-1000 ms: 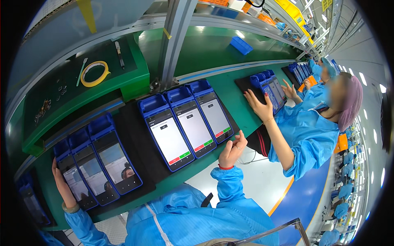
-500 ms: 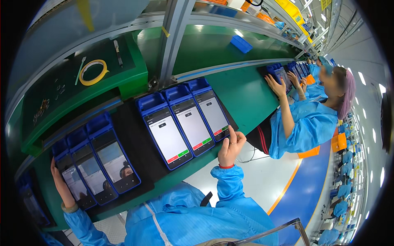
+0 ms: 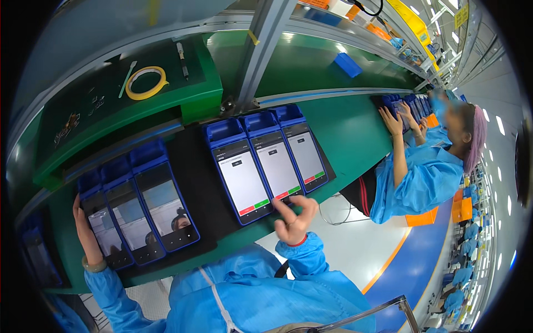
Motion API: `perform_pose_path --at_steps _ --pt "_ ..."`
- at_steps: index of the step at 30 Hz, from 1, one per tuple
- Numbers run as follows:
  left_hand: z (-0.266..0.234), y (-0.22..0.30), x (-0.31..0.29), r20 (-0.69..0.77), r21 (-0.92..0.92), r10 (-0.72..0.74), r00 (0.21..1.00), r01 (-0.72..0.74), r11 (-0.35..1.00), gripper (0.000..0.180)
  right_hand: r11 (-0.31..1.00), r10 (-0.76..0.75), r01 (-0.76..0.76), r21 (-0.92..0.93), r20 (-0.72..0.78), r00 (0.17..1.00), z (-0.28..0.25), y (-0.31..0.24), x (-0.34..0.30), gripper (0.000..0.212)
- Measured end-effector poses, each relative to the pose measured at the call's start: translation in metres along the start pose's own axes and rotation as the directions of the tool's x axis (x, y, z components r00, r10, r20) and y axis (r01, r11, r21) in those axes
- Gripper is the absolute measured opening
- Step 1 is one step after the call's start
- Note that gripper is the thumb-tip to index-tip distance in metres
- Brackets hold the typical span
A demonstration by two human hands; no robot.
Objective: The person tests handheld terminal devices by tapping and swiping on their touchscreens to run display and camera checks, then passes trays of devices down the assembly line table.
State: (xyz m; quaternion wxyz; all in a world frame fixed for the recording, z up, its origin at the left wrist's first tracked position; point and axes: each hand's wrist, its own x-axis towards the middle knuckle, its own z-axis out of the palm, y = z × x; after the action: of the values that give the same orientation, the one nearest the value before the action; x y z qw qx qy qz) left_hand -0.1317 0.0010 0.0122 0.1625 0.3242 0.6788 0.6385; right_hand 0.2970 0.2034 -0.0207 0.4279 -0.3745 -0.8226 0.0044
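Blue lit devices (image 3: 276, 166) are lying below-right of the yellow tape (image 3: 147, 96), where the right hand (image 3: 295, 221), empty, loosely extended, is pointing, a slip risking mistaken taps; below-left, the left hand (image 3: 87, 236), grip unclear, is touching darker devices (image 3: 132, 222).

A yellow tape roll (image 3: 145, 96) lies on a raised green shelf (image 3: 122, 115) — between a pale stick (image 3: 127, 80) and a pen (image 3: 182, 62) — left of a blue bin (image 3: 348, 65).

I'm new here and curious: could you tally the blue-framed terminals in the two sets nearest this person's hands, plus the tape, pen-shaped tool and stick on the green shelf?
Terminals with red and green on-screen buttons: 3
Terminals without such buttons: 3
Yellow tape roll: 1
Pen-shaped tool: 1
Pale stick: 1
Total: 9
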Motion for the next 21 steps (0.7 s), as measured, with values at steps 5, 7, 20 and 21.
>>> perform_pose_path --at_steps 5,7,20,21 --pt "-0.004 -0.002 0.001 -0.012 0.077 0.015 1.0 -0.014 0.997 0.047 0.999 -0.023 0.023 0.029 0.007 1.0 0.004 -0.017 0.0 0.034" --pt "-0.03 -0.018 0.003 -0.111 0.047 -0.06 0.992 0.065 0.997 0.042 0.995 0.026 -0.018 0.093 -0.085 0.996 0.005 -0.013 -0.01 0.039" --pt "-0.069 -0.002 -0.008 -0.019 -0.074 -0.043 0.999 0.042 0.996 0.061 0.982 -0.111 0.154 0.107 -0.333 0.936 0.029 -0.009 -0.023 0.044" --pt "-0.069 0.002 -0.009 -0.018 -0.065 -0.033 0.999 0.032 0.997 0.061 0.981 -0.116 0.162 0.107 -0.35 0.929 0.03 -0.009 -0.022 0.044"
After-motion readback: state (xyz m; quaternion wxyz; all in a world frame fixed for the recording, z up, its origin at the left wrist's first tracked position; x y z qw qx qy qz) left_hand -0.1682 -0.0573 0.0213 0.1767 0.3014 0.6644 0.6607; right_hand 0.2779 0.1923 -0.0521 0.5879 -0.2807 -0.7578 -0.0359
